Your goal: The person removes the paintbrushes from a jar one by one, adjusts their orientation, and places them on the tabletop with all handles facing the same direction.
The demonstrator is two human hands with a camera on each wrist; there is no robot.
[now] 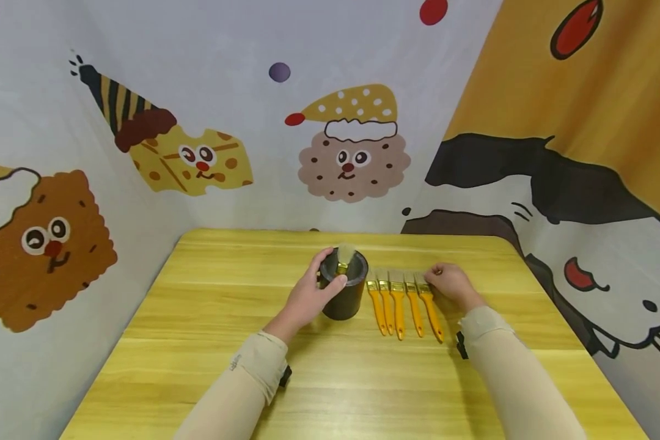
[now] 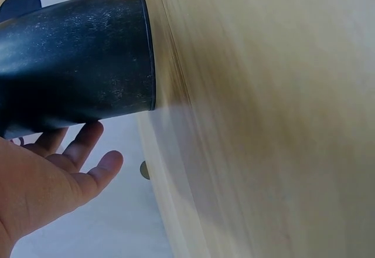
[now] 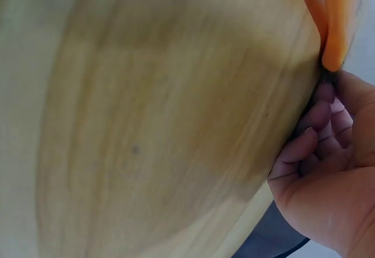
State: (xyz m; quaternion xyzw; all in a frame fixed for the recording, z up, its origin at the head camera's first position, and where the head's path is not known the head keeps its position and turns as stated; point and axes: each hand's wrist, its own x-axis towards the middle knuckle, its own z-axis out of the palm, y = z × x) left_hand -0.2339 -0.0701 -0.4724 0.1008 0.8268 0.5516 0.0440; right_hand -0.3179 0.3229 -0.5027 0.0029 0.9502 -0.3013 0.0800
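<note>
A dark cylindrical cup stands upright on the table, and my left hand grips it, thumb over the near rim and fingers around its left side. One paintbrush is inside the cup, pale bristles upward. The cup's dark wall fills the upper left of the left wrist view. To its right lies a row of several paintbrushes with orange handles, bristles pointing away from me. My right hand pinches the rightmost paintbrush near its bristle end, fingers curled, as the right wrist view also shows.
The wooden table carries the cup and the brushes. A patterned curtain with cartoon figures hangs behind the table's far edge and along both sides.
</note>
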